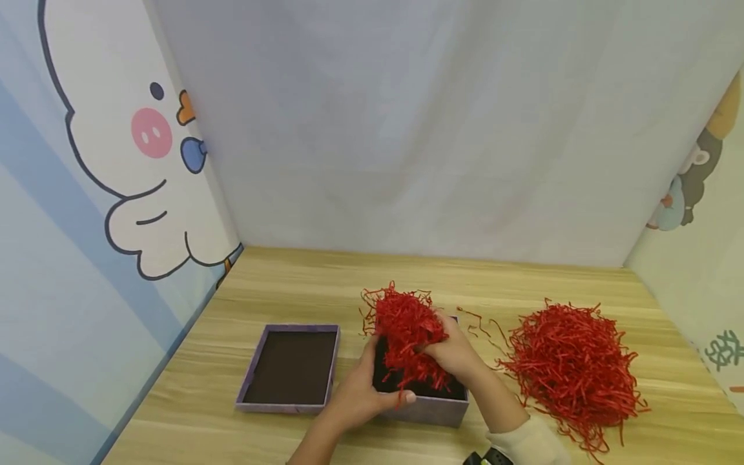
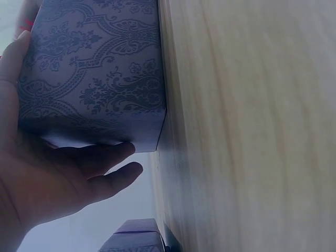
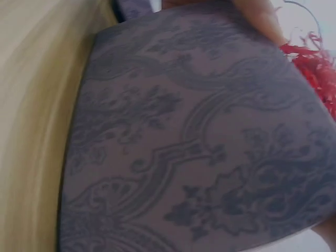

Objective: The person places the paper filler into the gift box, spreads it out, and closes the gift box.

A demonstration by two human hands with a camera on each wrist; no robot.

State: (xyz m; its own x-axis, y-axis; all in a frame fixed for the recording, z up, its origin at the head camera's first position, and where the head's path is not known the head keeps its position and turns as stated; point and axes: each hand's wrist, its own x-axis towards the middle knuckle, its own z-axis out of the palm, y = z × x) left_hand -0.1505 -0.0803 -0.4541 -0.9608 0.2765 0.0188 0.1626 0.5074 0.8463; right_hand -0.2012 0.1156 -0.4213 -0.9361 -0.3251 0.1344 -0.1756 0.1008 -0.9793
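Observation:
A purple patterned box [image 1: 427,411] with a dark inside stands on the table. My left hand [image 1: 356,399] rests against its left side, thumb over the front rim; in the left wrist view its lower fingers stretch along the wall. My right hand [image 1: 456,352] grips a clump of red shredded paper [image 1: 405,320] above and partly inside the box. Strands hang over the opening and hide some of the fingers. The patterned wall [image 3: 194,136] of the box fills most of the right wrist view.
To the left lies a shallow purple lid [image 1: 290,368], dark side up. A large pile of red shredded paper [image 1: 572,368] sits on the right of the wooden table [image 1: 192,394]. Loose strands trail between pile and box. A pale curtain [image 1: 407,129] hangs behind.

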